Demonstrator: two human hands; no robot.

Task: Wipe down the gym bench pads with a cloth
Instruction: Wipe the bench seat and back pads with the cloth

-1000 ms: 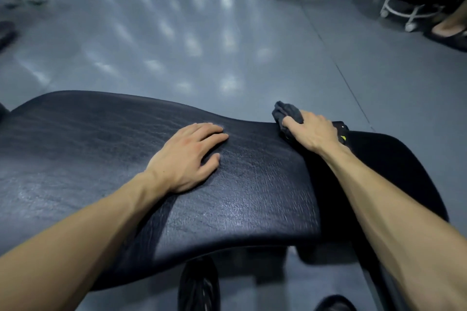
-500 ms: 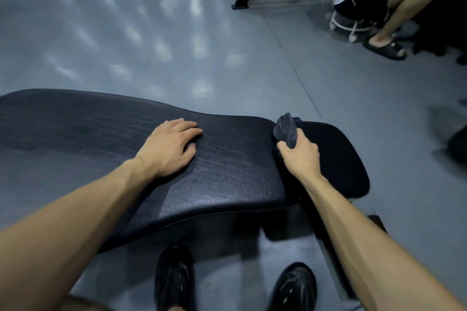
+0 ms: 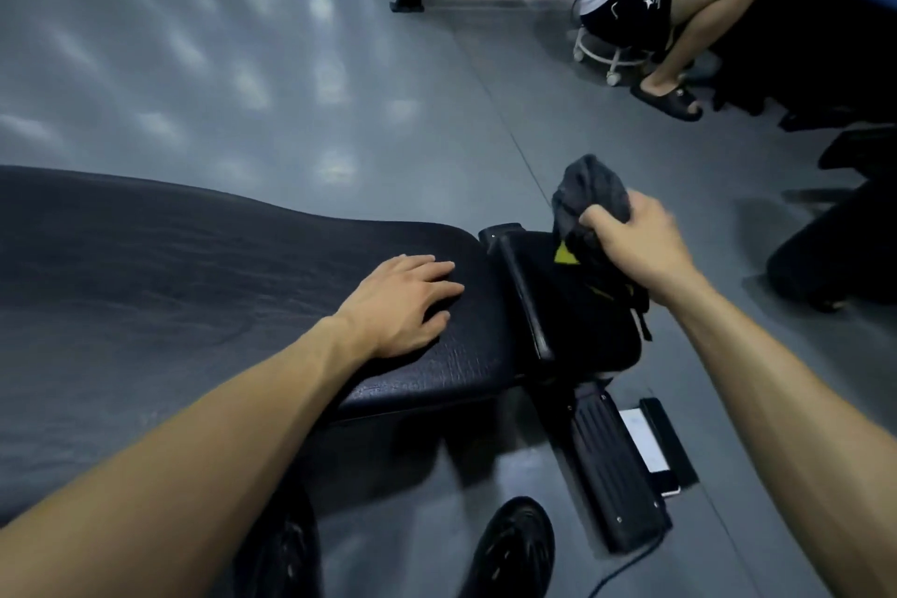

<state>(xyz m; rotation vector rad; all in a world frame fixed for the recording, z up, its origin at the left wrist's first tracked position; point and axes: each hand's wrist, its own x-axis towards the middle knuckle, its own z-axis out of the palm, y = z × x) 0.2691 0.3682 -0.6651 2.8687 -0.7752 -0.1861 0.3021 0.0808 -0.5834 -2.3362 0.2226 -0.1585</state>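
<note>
While my left hand [image 3: 403, 301] rests flat, fingers straight, on the long bench pad [image 3: 194, 267], my right hand [image 3: 640, 243] grips the bunched cloth [image 3: 589, 194] above the small seat pad [image 3: 582, 325]; I could skip the hinge gap between pads

So the long back pad [image 3: 194, 287] is the landmark. Left hand [image 3: 398, 301] rests flat on its right end. Just right of that end sits the seat pad [image 3: 582, 321], and the right hand [image 3: 640, 243] holds the cloth [image 3: 589, 194] above it. Below and right of the pad's end, the bench foot [image 3: 616, 466] lies on the floor [image 3: 291, 87]. Far behind it to the right, a person sits on a stool [image 3: 606, 53].
</note>
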